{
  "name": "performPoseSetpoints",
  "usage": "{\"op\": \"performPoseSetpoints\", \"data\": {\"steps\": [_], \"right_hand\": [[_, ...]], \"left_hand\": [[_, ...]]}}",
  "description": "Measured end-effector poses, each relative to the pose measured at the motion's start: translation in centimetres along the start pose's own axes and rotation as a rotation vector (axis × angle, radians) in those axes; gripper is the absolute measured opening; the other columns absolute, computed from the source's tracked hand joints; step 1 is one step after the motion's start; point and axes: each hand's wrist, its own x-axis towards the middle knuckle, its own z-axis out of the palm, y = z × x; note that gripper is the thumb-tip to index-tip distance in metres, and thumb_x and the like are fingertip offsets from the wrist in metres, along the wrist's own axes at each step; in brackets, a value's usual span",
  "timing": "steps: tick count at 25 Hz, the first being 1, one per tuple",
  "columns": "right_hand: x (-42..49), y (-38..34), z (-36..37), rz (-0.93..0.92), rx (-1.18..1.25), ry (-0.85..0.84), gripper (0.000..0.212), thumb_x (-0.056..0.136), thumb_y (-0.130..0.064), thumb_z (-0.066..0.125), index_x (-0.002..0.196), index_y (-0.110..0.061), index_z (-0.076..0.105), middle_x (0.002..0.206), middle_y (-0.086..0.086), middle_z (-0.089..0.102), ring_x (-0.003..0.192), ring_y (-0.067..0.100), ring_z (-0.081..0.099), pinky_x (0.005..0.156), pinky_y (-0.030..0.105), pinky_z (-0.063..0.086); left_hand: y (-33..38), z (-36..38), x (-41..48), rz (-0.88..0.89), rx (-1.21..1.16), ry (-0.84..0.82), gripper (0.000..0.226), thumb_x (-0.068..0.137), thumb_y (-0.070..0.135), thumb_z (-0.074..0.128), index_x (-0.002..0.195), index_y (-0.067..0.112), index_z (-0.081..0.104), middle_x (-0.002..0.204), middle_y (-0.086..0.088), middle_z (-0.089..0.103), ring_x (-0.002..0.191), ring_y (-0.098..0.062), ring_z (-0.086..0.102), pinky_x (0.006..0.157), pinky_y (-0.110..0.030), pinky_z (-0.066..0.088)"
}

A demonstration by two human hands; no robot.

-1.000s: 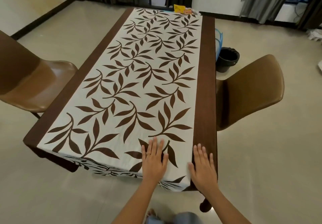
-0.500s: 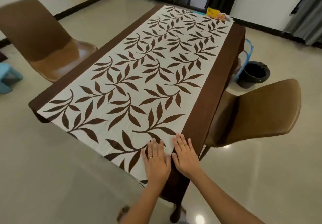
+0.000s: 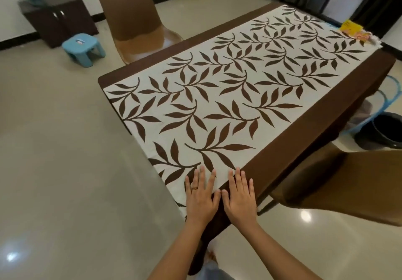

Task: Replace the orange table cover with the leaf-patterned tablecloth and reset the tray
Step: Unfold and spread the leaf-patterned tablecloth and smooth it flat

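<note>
Left hand (image 3: 201, 195) and right hand (image 3: 239, 197) lie flat, grip released, pressing leaf-patterned tablecloth (image 3: 217, 97) at its 6 o'clock corner, likely smoothing wrinkles; no tray visible.

Blue stool (image 3: 83, 48), dark cabinet (image 3: 58, 17), black bucket (image 3: 385, 130)

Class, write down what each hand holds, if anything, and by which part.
Nothing is held. The left hand and right hand lie flat, fingers straight, on the near corner of the tablecloth.
</note>
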Motion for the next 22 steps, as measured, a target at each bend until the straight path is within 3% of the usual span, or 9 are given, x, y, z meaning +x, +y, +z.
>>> {"op": "performPoseSetpoints", "data": {"steps": [9,13,16,19,22], "right_hand": [[-0.1,0.6,-0.7,-0.085,0.06,0.008,0.065,0.095,-0.042,0.027,0.15,-0.007,0.027,0.156,0.015,0.026,0.145,0.03,0.021,0.117,0.047,0.007],[0.4,1.8,-1.6,-0.17,0.102,-0.058,0.069,0.094,-0.045,0.015,0.152,-0.007,0.014,0.159,0.015,0.012,0.148,0.026,0.003,0.119,0.044,-0.004],[2.8,3.8,-3.0,-0.432,0.075,-0.067,0.065,0.097,-0.042,0.012,0.153,-0.01,0.007,0.161,0.009,0.0,0.148,0.022,-0.006,0.119,0.041,-0.008],[6.5,6.0,-4.0,-0.73,0.014,-0.181,0.064,0.098,-0.047,0.001,0.154,-0.016,-0.001,0.161,0.005,-0.01,0.147,0.017,-0.015,0.119,0.041,-0.008],[9.2,8.6,-3.9,-0.816,-0.045,-0.251,0.067,0.095,-0.052,-0.006,0.153,-0.017,-0.004,0.16,0.003,-0.012,0.146,0.015,-0.018,0.119,0.043,-0.007]], "left_hand": [[3.5,0.5,-1.9,-0.248,-0.002,0.086,0.054,0.098,0.038,0.028,0.149,0.02,0.033,0.153,-0.015,0.031,0.143,-0.032,0.027,0.116,-0.052,0.009],[4.3,0.3,-2.9,-0.328,-0.002,0.086,0.057,0.097,0.04,0.022,0.151,0.023,0.025,0.156,-0.013,0.025,0.145,-0.03,0.02,0.118,-0.053,0.011],[6.3,-0.1,-3.7,-0.419,-0.047,0.09,0.06,0.097,0.043,0.013,0.152,0.02,0.022,0.158,-0.013,0.019,0.147,-0.028,0.012,0.117,-0.048,0.001],[9.5,0.1,-1.6,-0.397,-0.115,0.132,0.06,0.099,0.043,0.01,0.153,0.017,0.02,0.159,-0.011,0.014,0.148,-0.023,0.006,0.119,-0.045,0.003],[12.0,1.2,1.3,-0.419,-0.127,0.136,0.057,0.1,0.041,0.012,0.153,0.019,0.015,0.16,-0.007,0.01,0.148,-0.023,0.005,0.119,-0.047,0.006]]}}
